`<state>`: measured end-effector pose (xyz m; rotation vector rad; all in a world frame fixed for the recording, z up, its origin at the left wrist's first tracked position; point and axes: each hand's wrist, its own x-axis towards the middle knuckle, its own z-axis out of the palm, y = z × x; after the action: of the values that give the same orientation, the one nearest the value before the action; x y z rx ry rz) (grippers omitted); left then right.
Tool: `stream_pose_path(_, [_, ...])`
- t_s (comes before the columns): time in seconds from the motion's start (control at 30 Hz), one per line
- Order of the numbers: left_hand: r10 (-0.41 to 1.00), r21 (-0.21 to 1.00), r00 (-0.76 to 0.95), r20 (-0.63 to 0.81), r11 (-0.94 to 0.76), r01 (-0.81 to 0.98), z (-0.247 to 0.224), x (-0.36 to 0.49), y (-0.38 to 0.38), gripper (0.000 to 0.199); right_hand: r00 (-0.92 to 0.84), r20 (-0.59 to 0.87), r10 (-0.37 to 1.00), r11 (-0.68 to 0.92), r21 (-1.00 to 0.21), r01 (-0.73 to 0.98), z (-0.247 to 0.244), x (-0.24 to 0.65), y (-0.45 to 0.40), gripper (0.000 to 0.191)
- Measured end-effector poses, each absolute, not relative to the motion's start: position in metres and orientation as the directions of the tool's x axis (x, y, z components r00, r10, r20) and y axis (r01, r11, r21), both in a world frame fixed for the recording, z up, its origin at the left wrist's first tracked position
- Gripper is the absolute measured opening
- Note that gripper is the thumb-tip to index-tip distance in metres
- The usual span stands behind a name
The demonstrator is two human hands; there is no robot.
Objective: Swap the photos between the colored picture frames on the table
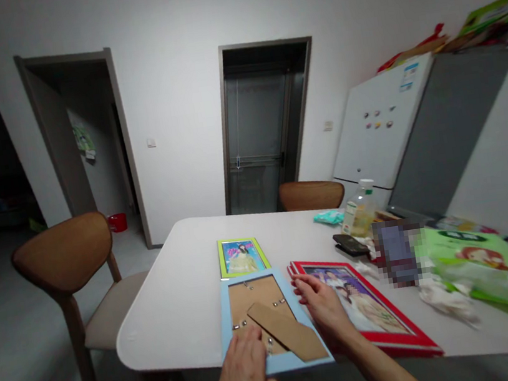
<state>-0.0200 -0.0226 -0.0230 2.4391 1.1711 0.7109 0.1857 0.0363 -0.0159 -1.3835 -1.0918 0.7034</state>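
Observation:
A light blue picture frame (225,320) lies face down at the table's near edge, its brown backing board and folded stand showing, with small metal clips around the board. My left hand (247,368) grips its lower left part, fingers on the backing. My right hand (322,307) is at the frame's right side, fingers curled and closed near the left edge of a red picture frame (388,304); anything between these fingertips is too small to make out. Beyond the blue frame sits a yellow-green frame (243,258) with a picture of a figure in a dress.
The white table (170,303) bears a bottle (359,210), a black item (350,244), a teal packet (328,218), crumpled tissue and a green plastic bag (485,259) at the right. Brown chairs (66,248) stand at the left and far side.

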Motion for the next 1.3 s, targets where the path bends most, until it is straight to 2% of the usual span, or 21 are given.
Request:
stream_pose_path(0.07, [0.813,0.630,0.425,0.398,-0.579,0.517,-0.008,-0.020,-0.025,0.045,0.369,0.067,0.927,0.067,-0.998,0.012,-0.018,0.177,0.021,0.038])
stream_pose_path(0.17, [0.865,0.841,0.235,0.443,-0.492,0.224,0.014,-0.006,-0.029,0.025,0.140,-0.092,0.986,-0.060,-0.974,-0.219,-0.021,0.147,0.003,0.044])
stream_pose_path(0.23, [0.893,0.906,0.176,0.414,-0.424,0.018,0.024,0.009,-0.029,0.021,0.072,-0.116,0.991,-0.083,-0.931,-0.355,-0.021,0.130,-0.001,0.046])
stream_pose_path(0.3, [0.905,0.915,0.153,0.398,-0.380,-0.134,0.032,0.025,-0.025,0.025,0.144,-0.071,0.987,0.000,-0.897,-0.442,-0.016,0.129,-0.001,0.048])
stream_pose_path(0.4, [0.904,0.887,0.130,0.408,-0.358,-0.290,0.041,0.042,-0.012,0.041,0.349,0.002,0.937,0.134,-0.926,-0.353,-0.001,0.162,0.003,0.051])
stream_pose_path(0.43, [0.905,0.882,0.138,0.403,-0.344,-0.322,0.043,0.047,-0.007,0.046,0.418,-0.005,0.908,0.120,-0.955,-0.272,0.005,0.182,0.004,0.051])
stream_pose_path(0.5, [0.913,0.891,0.191,0.361,-0.277,-0.361,0.041,0.059,0.001,0.052,0.515,-0.049,0.856,-0.010,-0.997,-0.079,0.016,0.226,0.006,0.053])
stream_pose_path(0.57, [0.909,0.905,0.285,0.303,-0.181,-0.385,0.031,0.073,0.003,0.056,0.557,-0.016,0.830,-0.106,-0.986,0.129,0.022,0.272,0.005,0.053])
stream_pose_path(0.63, [0.884,0.924,0.384,0.266,-0.120,-0.363,0.017,0.089,0.001,0.054,0.572,0.028,0.820,-0.169,-0.942,0.289,0.021,0.311,0.005,0.050])
stream_pose_path(0.7, [0.861,0.955,0.440,0.256,-0.156,-0.252,0.001,0.104,-0.005,0.050,0.557,0.067,0.827,-0.190,-0.901,0.391,0.015,0.340,0.004,0.049])
stream_pose_path(0.83, [0.880,0.943,0.430,0.201,-0.293,0.160,-0.019,0.120,-0.013,0.049,0.546,0.058,0.836,-0.287,-0.801,0.525,-0.001,0.366,0.006,0.049])
stream_pose_path(0.93, [0.876,0.866,0.450,0.176,-0.355,0.353,-0.028,0.123,-0.016,0.064,0.505,0.051,0.862,-0.305,-0.743,0.596,-0.010,0.367,0.008,0.047])
stream_pose_path(1.0, [0.852,0.816,0.491,0.184,-0.411,0.407,-0.035,0.124,-0.015,0.074,0.475,0.053,0.879,-0.289,-0.732,0.617,-0.015,0.366,0.011,0.045])
stream_pose_path(1.13, [0.820,0.710,0.537,0.199,-0.498,0.497,-0.049,0.131,-0.001,0.079,0.438,0.110,0.892,-0.260,-0.668,0.697,-0.022,0.367,0.024,0.042])
stream_pose_path(1.3, [0.813,0.697,0.538,0.221,-0.518,0.496,-0.045,0.129,0.035,0.080,0.464,0.146,0.874,-0.303,-0.582,0.754,-0.019,0.368,0.058,0.044])
